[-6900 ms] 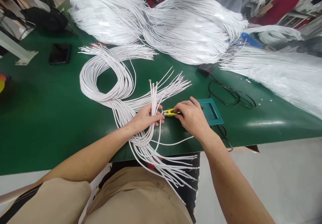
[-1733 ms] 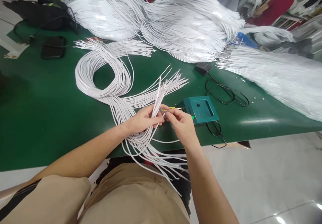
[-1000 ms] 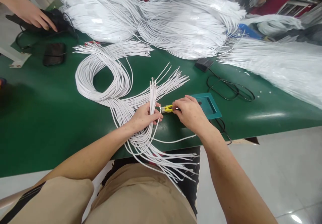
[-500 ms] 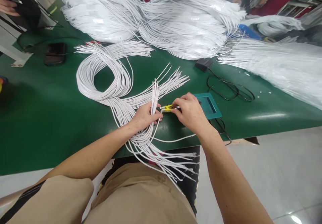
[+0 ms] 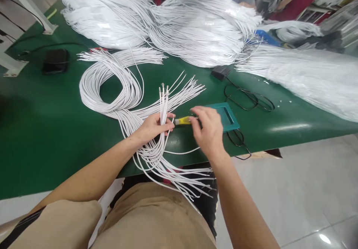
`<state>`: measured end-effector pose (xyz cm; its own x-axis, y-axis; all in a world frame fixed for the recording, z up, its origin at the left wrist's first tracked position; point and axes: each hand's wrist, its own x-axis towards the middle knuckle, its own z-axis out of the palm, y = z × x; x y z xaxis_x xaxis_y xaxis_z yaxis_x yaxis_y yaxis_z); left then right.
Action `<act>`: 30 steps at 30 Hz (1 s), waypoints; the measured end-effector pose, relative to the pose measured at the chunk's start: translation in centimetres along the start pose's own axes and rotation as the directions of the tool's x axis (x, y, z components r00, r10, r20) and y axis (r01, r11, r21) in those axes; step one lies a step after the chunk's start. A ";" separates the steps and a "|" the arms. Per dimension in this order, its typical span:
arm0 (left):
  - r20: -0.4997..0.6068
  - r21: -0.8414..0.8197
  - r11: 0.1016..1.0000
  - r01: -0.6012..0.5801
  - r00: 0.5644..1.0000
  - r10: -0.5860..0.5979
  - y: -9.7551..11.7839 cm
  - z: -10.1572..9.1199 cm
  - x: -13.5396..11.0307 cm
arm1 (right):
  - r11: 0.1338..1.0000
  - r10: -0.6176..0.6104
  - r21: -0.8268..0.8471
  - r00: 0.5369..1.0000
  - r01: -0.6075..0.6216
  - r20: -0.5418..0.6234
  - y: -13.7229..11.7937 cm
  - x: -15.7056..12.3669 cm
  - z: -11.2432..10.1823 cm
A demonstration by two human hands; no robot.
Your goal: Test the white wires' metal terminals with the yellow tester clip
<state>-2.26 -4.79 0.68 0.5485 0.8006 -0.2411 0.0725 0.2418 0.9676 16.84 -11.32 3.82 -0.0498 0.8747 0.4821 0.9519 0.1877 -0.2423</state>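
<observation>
My left hand (image 5: 156, 126) is closed around several white cables (image 5: 164, 105), whose tips stick up above the fingers. One cable end bends away to the right between thumb and fingertips. Beside it my right hand (image 5: 208, 128), slightly blurred, holds a small tool with a yellow body (image 5: 183, 120) and a grey tip; its exact kind is hard to make out. The tool's tip is close to that single cable end. More of the white cable bundle (image 5: 112, 70) lies looped on the table to the left, and loose ends hang over the front edge below my hands.
A teal tray (image 5: 232, 118) is just behind my right hand on the green table (image 5: 56, 137). Farther back lie large heaps of white cables (image 5: 195, 25), a black adapter (image 5: 220, 72) with its cord, and a dark flat box (image 5: 55, 61). People stand beyond.
My view has shifted slightly, so the scene sits a little further left. The yellow tool has tilted and come away slightly from the cable end. Another person's hand at upper left is out of view.
</observation>
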 end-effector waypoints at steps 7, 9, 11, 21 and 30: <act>0.038 -0.041 0.999 0.020 0.999 -0.018 -0.2 -0.8 0.3 | 0.937 -0.323 -0.017 0.884 0.349 0.338 -6.9 -3.4 1.2; 0.040 -0.049 0.998 0.049 0.998 -0.047 0.1 -1.0 0.2 | 0.970 -0.182 -0.069 0.890 0.231 0.419 -7.3 -4.1 1.4; 0.062 -0.061 0.996 0.065 0.996 -0.061 0.4 -1.1 0.1 | 0.997 -0.024 -0.053 0.849 0.061 0.527 -7.2 -4.2 0.9; -0.023 -0.020 0.999 -0.047 0.999 0.046 0.0 0.3 -0.1 | 0.624 0.428 0.501 0.798 -0.600 0.424 -4.1 1.0 0.4; 0.017 0.061 0.998 -0.015 1.000 0.014 0.5 0.3 -0.5 | 0.023 0.605 0.866 0.696 -0.500 0.386 -4.0 1.4 1.5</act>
<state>-2.27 -5.19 1.30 0.5638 0.7943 -0.2265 0.1155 0.1957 0.9738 12.53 -10.14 4.18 0.4248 0.8950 -0.1361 -0.2153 -0.0461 -0.9755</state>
